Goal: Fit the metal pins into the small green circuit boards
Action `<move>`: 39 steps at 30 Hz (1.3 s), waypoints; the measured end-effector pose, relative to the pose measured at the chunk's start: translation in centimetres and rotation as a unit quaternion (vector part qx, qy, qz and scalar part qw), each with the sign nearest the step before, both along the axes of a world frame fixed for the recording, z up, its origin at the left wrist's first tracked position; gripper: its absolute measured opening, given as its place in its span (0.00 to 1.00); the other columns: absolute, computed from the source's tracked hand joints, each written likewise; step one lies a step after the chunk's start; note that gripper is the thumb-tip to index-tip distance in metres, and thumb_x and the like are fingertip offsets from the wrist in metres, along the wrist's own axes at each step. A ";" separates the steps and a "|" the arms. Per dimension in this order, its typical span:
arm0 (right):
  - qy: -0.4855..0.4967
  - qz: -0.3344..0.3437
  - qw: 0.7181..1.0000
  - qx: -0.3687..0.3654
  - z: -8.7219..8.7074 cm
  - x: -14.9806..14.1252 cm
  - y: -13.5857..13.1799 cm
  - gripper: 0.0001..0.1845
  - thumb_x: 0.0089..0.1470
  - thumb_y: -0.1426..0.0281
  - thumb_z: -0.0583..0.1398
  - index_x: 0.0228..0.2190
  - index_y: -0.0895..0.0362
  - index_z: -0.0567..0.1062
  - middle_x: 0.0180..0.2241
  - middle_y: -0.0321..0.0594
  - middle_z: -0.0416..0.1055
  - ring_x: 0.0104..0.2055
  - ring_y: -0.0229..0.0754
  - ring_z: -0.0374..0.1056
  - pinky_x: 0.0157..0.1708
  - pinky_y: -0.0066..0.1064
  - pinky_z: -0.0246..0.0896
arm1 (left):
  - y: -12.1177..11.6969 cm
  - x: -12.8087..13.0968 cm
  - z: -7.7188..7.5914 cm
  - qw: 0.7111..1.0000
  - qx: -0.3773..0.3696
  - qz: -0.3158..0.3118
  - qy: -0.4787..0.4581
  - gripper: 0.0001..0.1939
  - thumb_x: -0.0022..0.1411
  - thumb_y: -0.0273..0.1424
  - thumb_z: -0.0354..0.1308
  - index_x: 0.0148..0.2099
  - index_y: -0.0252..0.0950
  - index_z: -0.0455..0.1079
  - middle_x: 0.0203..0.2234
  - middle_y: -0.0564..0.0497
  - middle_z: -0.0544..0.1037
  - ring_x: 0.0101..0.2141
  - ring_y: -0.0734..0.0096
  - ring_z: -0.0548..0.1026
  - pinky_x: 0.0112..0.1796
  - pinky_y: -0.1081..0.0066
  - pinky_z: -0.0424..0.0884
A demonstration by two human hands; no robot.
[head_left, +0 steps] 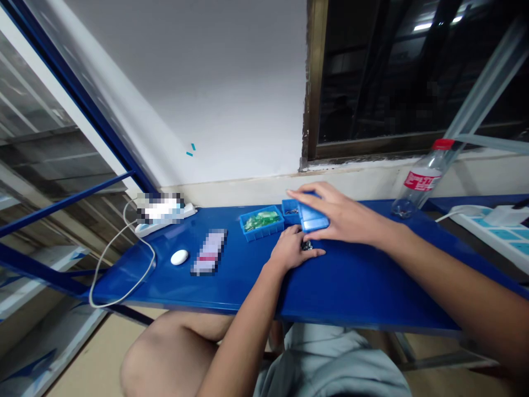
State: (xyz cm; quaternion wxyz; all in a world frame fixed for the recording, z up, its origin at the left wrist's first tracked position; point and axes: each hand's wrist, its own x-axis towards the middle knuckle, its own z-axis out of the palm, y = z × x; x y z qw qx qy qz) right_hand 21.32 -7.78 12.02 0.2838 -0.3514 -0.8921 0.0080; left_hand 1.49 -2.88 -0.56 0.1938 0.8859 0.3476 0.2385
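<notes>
My right hand [326, 207] grips a small blue plastic bin [313, 218] and holds it tilted above the table. Below the bin is a small heap of shiny metal pieces [306, 245], too small to name and partly covered. My left hand [292, 248] rests on the blue table [343, 292] against this heap, thumb stretched out to the right and fingers pointing away from me. Just behind stands another blue bin [290, 209] with small dark pieces in it, partly hidden by my hands. To its left, a blue bin [262, 234] holds green, plastic-looking pieces.
On the left lie a blurred-out phone-like object [210, 252], a white oval object [179, 257] and a white power strip [167, 219] with a looping cable. A clear bottle [421, 179] with a red cap stands at the back right, near another power strip [496, 226]. A wall borders the table's back.
</notes>
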 end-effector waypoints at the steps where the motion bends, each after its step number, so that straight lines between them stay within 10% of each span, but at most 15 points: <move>1: 0.021 -0.029 0.999 0.006 0.2 0.9 -0.1 0.47 0.55 0.54 0.70 0.71 0.41 0.60 0.66 0.46 0.58 0.68 0.67 0.56 0.68 0.60 0.56 | 0.1 0.0 0.0 1.000 0.014 -0.002 0.014 0.30 0.61 0.56 0.65 0.57 0.42 0.77 0.58 0.43 0.75 0.60 0.45 0.70 0.62 0.50 0.66; 6: 0.101 -0.176 0.979 0.016 -0.2 6.5 0.0 0.32 0.52 0.44 0.68 0.54 0.43 0.78 0.60 0.45 0.60 0.64 0.66 0.62 0.68 0.59 0.57 | 0.4 0.1 -0.3 0.999 0.027 -0.020 0.024 0.19 0.68 0.51 0.60 0.51 0.45 0.79 0.55 0.46 0.75 0.57 0.53 0.71 0.60 0.55 0.66; 18: 0.094 -0.370 0.924 -0.004 -9.4 15.9 0.9 0.28 0.45 0.42 0.70 0.35 0.50 0.71 0.59 0.55 0.60 0.64 0.69 0.62 0.62 0.54 0.62 | -0.3 0.1 0.5 0.999 0.014 0.001 0.032 0.13 0.70 0.44 0.59 0.43 0.41 0.76 0.46 0.46 0.77 0.50 0.56 0.72 0.52 0.59 0.69; 25: 0.043 -0.326 0.939 -0.097 -12.0 15.9 1.4 0.46 0.49 0.40 0.67 0.61 0.51 0.67 0.62 0.59 0.63 0.65 0.71 0.64 0.66 0.56 0.59 | 0.1 0.1 0.1 1.000 0.022 0.002 0.009 0.10 0.69 0.40 0.59 0.42 0.40 0.76 0.45 0.46 0.77 0.48 0.58 0.73 0.52 0.59 0.69; 32: 0.006 -0.328 0.931 -0.162 -11.4 15.9 1.9 0.69 0.42 0.37 0.68 0.73 0.55 0.51 0.69 0.60 0.55 0.68 0.74 0.60 0.66 0.61 0.59 | 0.0 0.2 0.1 1.000 0.023 0.001 0.007 0.09 0.69 0.39 0.59 0.41 0.40 0.75 0.44 0.47 0.78 0.47 0.58 0.73 0.51 0.60 0.69; 39: 0.003 -0.225 0.969 -0.101 -6.6 10.2 5.3 0.56 0.52 0.38 0.63 0.72 0.50 0.54 0.70 0.52 0.58 0.71 0.66 0.56 0.69 0.57 0.56 | -0.5 0.2 0.2 0.997 0.051 0.018 0.049 0.09 0.72 0.38 0.55 0.45 0.41 0.74 0.45 0.46 0.76 0.48 0.56 0.72 0.51 0.58 0.68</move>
